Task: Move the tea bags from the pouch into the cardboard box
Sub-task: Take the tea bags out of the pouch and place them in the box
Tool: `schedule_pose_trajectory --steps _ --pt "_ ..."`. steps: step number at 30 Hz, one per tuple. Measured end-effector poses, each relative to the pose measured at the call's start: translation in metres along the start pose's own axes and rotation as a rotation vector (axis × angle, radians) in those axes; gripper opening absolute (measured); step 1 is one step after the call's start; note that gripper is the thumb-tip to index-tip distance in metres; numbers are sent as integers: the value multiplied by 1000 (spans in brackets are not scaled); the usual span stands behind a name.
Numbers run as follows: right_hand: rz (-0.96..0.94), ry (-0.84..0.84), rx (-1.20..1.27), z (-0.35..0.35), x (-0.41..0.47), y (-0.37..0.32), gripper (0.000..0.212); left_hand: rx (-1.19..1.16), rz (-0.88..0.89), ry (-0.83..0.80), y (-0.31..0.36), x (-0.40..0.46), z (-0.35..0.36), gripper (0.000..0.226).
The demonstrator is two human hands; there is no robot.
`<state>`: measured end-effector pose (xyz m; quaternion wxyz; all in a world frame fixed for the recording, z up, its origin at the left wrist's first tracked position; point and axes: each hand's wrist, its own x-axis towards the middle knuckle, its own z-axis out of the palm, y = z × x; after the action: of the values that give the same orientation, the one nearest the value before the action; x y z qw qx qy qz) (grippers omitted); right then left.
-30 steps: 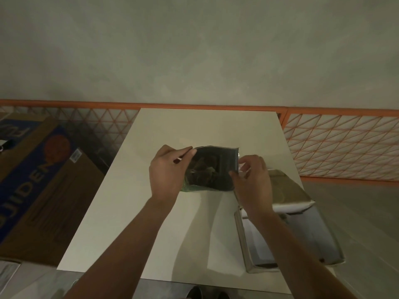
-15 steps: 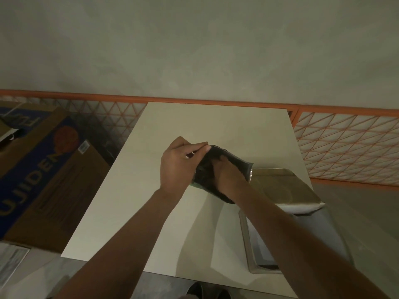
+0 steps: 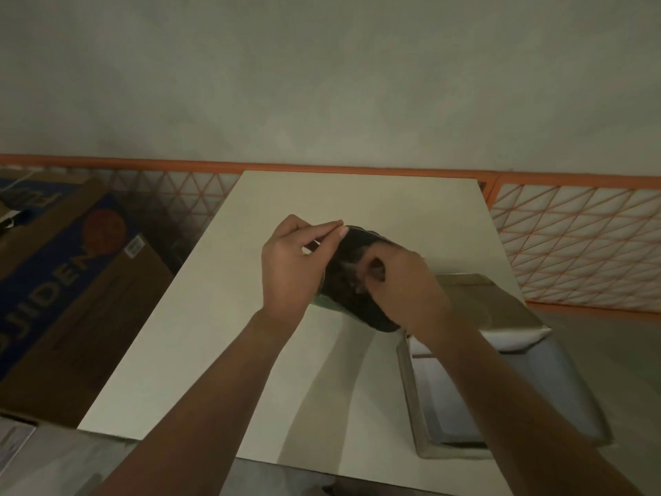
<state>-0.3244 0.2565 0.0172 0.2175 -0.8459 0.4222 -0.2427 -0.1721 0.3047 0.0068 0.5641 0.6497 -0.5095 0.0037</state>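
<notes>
Tabletop (image 3: 221, 338), pale and rectangular, is lying under the grip with open surface spreading out to the left of the hands and beyond them toward the far edge. Brown printed carton (image 3: 64, 291) is sitting on the floor well to the left of the grip, off the table's left edge. Cardboard box (image 3: 500, 399) is lying open just right of and nearer than the grip, its near corner overhanging the table's front edge and its raised flap (image 3: 490, 306) standing beside the right wrist. Dark pouch (image 3: 352, 281) is being held above the table centre, between both hands. Left hand (image 3: 289, 266) is pinching the pouch's upper left rim between thumb and fingers. Right hand (image 3: 404, 284) is curling its fingers into the pouch mouth; whether a tea bag is being pinched there cannot be told
</notes>
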Motion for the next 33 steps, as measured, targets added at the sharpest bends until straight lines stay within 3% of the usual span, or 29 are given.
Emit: schedule_pose_trajectory --steps 1,4,9,17,21,28,33 --pt "9 12 70 -7 -4 2 3 -10 0 11 0 0 2 18" --pt "99 38 272 -24 -14 7 20 -28 14 26 0 -2 10 19" --pt "202 102 659 -49 -26 17 12 -119 -15 53 2 -7 21 16" --pt "166 298 1012 -56 -65 54 14 -138 16 50 3 -32 29 10" --pt "215 300 831 -42 -85 87 14 -144 13 61 2 -48 33 15" --pt "370 -70 280 -1 -113 133 6 -221 33 107 -3 -75 29 1" --pt "318 -197 219 26 -111 139 15 -208 49 89 -4 -93 29 9"
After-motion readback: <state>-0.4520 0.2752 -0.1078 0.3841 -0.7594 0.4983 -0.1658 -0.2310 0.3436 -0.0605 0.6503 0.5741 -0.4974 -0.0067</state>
